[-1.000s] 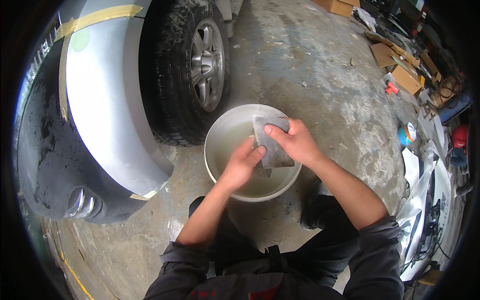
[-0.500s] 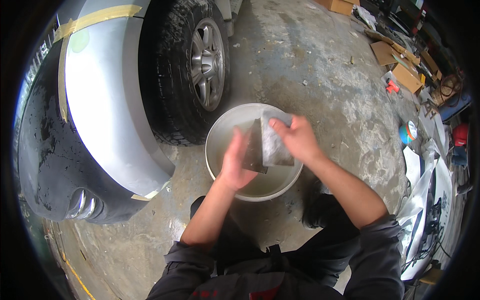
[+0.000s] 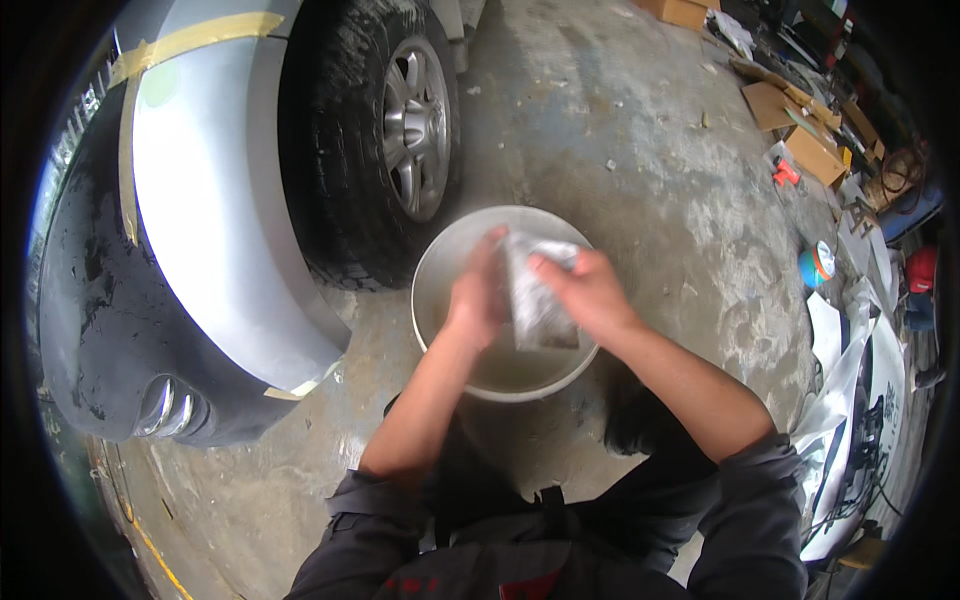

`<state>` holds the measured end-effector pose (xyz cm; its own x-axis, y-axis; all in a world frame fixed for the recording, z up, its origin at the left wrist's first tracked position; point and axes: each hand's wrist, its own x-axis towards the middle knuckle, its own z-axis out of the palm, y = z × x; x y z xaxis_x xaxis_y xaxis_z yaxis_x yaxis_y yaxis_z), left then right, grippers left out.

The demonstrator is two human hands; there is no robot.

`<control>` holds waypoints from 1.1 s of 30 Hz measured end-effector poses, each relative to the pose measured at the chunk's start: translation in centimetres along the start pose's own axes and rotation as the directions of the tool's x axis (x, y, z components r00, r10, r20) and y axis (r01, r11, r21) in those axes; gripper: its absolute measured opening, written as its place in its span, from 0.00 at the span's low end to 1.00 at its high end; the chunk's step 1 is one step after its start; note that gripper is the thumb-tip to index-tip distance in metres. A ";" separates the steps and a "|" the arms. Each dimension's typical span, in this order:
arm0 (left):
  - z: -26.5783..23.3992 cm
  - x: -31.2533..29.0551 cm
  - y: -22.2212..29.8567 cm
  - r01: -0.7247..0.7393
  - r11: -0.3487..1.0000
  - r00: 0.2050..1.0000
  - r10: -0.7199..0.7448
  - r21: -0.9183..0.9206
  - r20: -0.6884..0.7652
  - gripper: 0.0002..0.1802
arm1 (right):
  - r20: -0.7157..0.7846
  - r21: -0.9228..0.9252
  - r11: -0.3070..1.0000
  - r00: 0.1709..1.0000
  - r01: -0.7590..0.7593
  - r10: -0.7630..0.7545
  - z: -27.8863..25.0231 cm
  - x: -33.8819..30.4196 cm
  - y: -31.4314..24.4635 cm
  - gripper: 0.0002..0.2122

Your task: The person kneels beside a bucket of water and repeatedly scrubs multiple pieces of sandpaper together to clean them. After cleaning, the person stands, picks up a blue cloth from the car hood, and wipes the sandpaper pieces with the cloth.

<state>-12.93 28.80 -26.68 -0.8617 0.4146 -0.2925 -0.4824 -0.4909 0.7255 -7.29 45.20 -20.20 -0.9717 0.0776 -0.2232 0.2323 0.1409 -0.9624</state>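
A thin grey rectangular sheet, blurred, hangs over the open round white plastic bucket, pinched between thumb and fingers of the right hand. The left hand is beside it, fingers too blurred to tell. Nearby stands a black rubber tyre.

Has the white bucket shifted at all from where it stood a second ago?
No; the white bucket stands in the same place beside the wheel.
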 end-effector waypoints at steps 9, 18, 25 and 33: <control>-8.3 13.0 -7.8 -0.240 0.044 0.956 -0.163 0.970 0.244 0.41 | -0.278 0.194 0.965 0.953 0.175 -0.117 -6.0 1.1 -1.3 0.13; -8.9 15.1 -15.3 -0.345 -0.480 0.914 -0.369 0.806 0.171 0.18 | -0.175 -0.195 0.974 0.973 0.113 -0.148 -6.6 0.6 -0.3 0.17; -6.3 6.5 -2.0 -0.058 -0.061 0.998 -0.013 0.996 0.057 0.18 | -0.019 -0.598 0.795 0.990 0.101 -0.140 -4.5 6.0 3.4 0.18; -9.6 -1.0 1.5 -0.203 0.832 0.916 0.347 0.517 -0.199 0.11 | 0.314 -0.677 0.729 0.856 -0.101 0.410 2.9 12.2 15.0 0.24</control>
<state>-14.30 20.27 -31.32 -0.9885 0.0565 -0.1402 -0.1452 -0.0964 0.9847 -15.74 45.35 -37.84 -0.7505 -0.1853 -0.6344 0.2967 0.7632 -0.5740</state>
